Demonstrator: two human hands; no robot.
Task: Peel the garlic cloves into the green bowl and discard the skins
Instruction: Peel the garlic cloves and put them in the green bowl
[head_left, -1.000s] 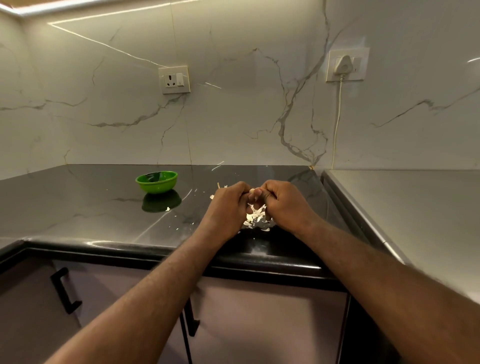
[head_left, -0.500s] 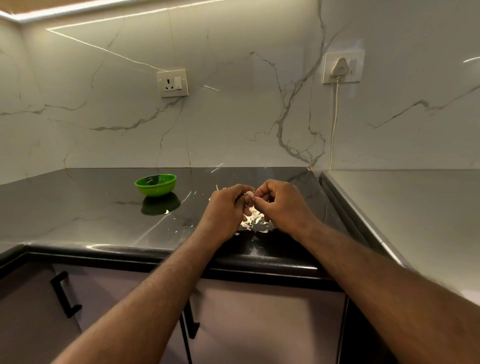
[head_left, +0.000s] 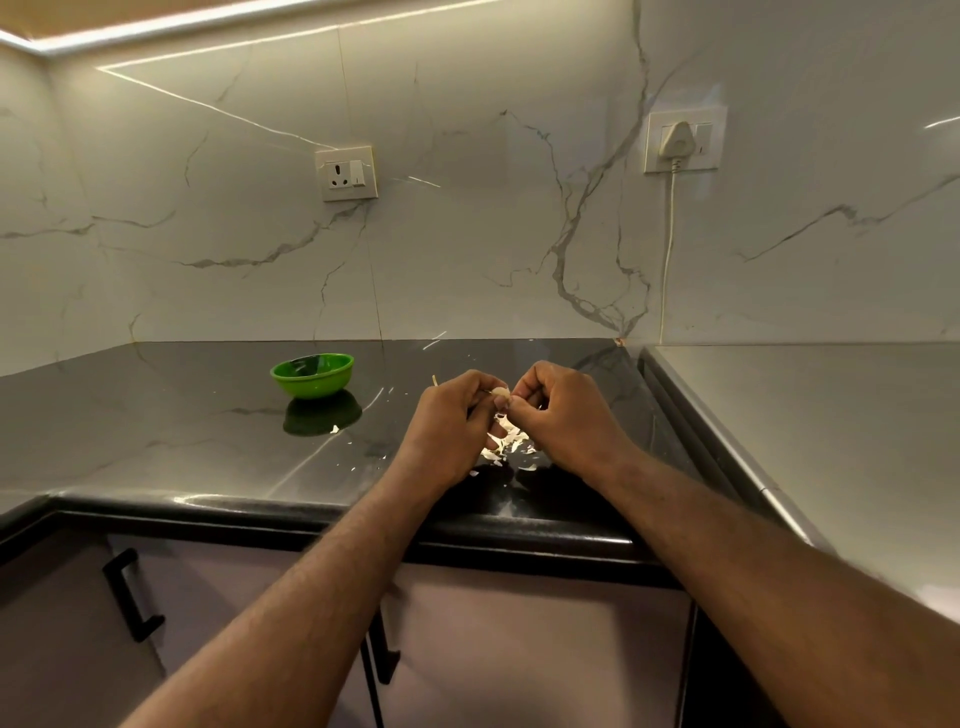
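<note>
A white marble-veined wall (head_left: 467, 234) backs a glossy black bench (head_left: 156, 426) that runs into a corner, with a pale grey worktop (head_left: 831, 441) adjoining it on the right. Below the bench edge are pale cabinet doors (head_left: 519, 649), one of them fitted with a black handle (head_left: 130, 603).

A person's two bare forearms reach in from the bottom of the view and meet above the middle of the bench. The left hand (head_left: 447, 431) and the right hand (head_left: 566, 415) are raised just off the surface, fingers curled, fingertips together. Between them they pinch a single pale garlic clove (head_left: 500, 392); how much skin clings to it is too small to tell.

The green bowl (head_left: 312, 375) stands upright on the bench to the left of the hands and well apart from them, its reflection showing in the polished stone. Its contents cannot be made out from this angle.

On the wall above the bowl is a switched socket (head_left: 346, 174). To the right, a white plug (head_left: 675, 140) sits in a second socket, and its cord (head_left: 667, 260) hangs straight down to the corner of the bench.

Directly beneath the hands lies a small heap of papery garlic skins (head_left: 506, 447), with loose flecks scattered leftward across the bench toward the bowl.
</note>
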